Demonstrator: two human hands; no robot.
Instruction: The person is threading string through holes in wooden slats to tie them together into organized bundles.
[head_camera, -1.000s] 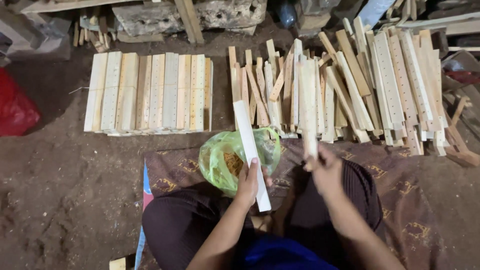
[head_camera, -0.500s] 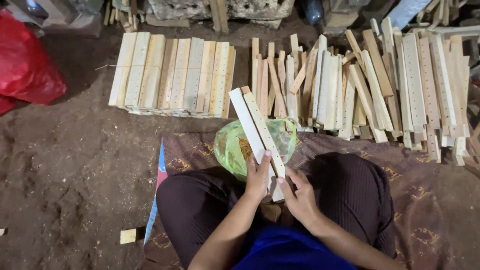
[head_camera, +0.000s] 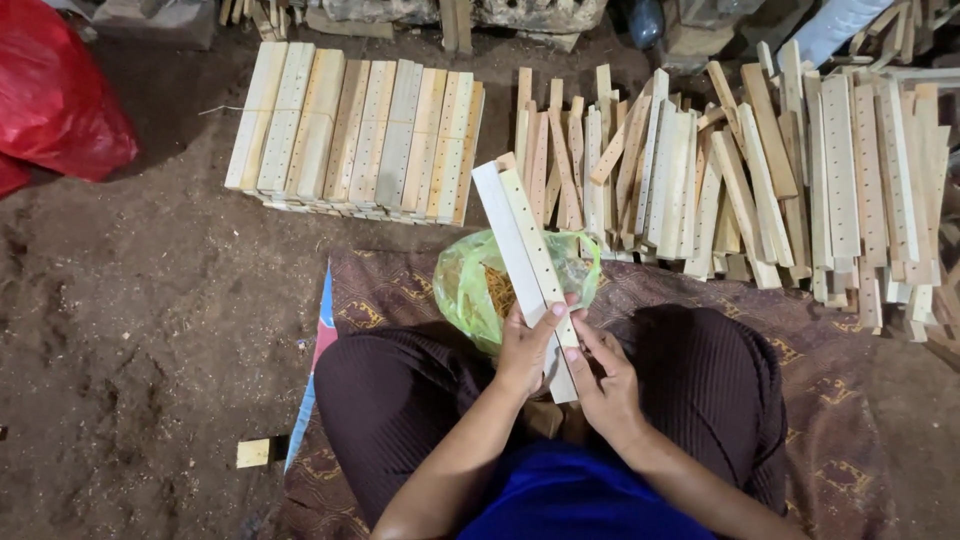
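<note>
Head view, looking down on crossed legs in dark trousers on a patterned mat (head_camera: 840, 400) spread over a dirt floor (head_camera: 150, 330). Left hand (head_camera: 528, 345) wrapped round the lower part of two pale drilled slats (head_camera: 525, 250), thumb on the near face, fingers curled behind, gripping both together. Right hand (head_camera: 605, 375) just beside, fingers pressed together and laid flat against the slats' right edge near the bottom end, fingertips touching the wood. Slats held face to face over the lap, tilted up and leftward, top ends reaching toward the piles ahead, a row of small holes showing along the right one. Behind the slats, touching the knees, a green bag (head_camera: 470, 285) of yellowish bits, open at the top. Ahead on the left, a neat stack (head_camera: 355, 135) of slats laid side by side, holes up. Ahead on the right, a loose heap (head_camera: 740, 170) of slats, some crossed, some leaning, spreading to the frame's right edge. Far left, a red bag (head_camera: 55, 95) on the dirt. Near the mat's left edge, a small wood block (head_camera: 253, 452) lying alone. At the top, scrap timber, too dim to tell apart.
</note>
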